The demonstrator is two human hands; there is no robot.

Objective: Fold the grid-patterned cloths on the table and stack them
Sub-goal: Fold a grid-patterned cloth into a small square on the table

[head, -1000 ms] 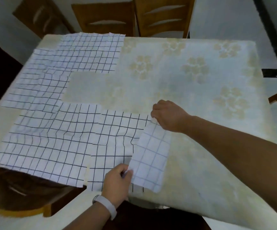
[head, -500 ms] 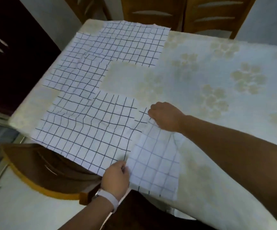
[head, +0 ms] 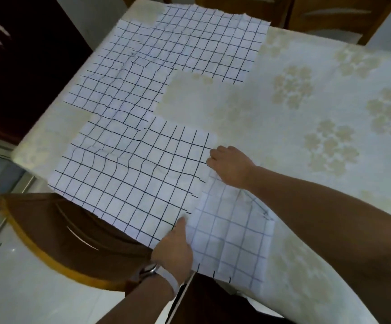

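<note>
Head view showed three grid cloths on the table (head: 306, 118), and the near cloth (head: 131, 183) was the one being worked. Its right side was turned over leftward into a flap (head: 231, 232), paler because the underside faced up. The left hand (head: 175, 249) pinched the flap's edge at the near side of this cloth, thumb on top, likely to line it up with the layer below. The right hand (head: 231, 167) sat at the cloth's far right corner, fingers curled down onto the flap's far end, gripping it so the fold stayed square while both ends travelled together. Beyond the near cloth lay a middle cloth (head: 119, 90), which seemed to overlap its far edge, though blur there left that uncertain; a far cloth (head: 213, 43) lay beyond that. Both were flat and unfolded, so folding had barely begun. A chair (head: 72, 232) stood left of the near cloth.
</note>
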